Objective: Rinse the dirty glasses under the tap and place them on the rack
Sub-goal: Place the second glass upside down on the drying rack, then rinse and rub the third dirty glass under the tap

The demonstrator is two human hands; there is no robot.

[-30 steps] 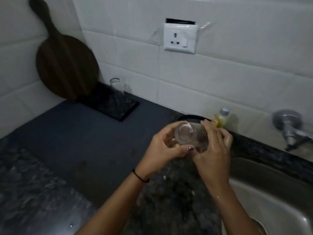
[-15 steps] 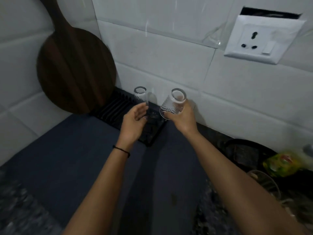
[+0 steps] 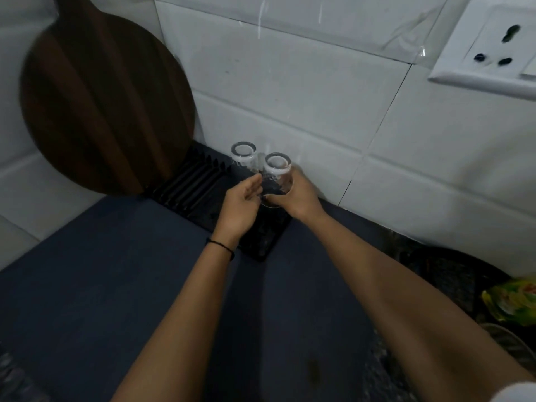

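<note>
Round wooden board [image 3: 101,105] leaned on the wall tiles [image 3: 290,97], far L. Black rack [image 3: 191,190] lay below it on the counter [image 3: 101,271]. My R hand [image 3: 295,195] curled round the glass [image 3: 277,175], upside down at the rack's R end; touching down or not, couldn't tell. My L hand [image 3: 240,204] was loose, fingers straight, just beside it. The other glass [image 3: 243,156] stood inverted on the rack, just behind.

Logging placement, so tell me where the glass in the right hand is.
In the head view the glass is upside down in the right hand at the right end of the black rack, just right of the other upturned glass.
</note>
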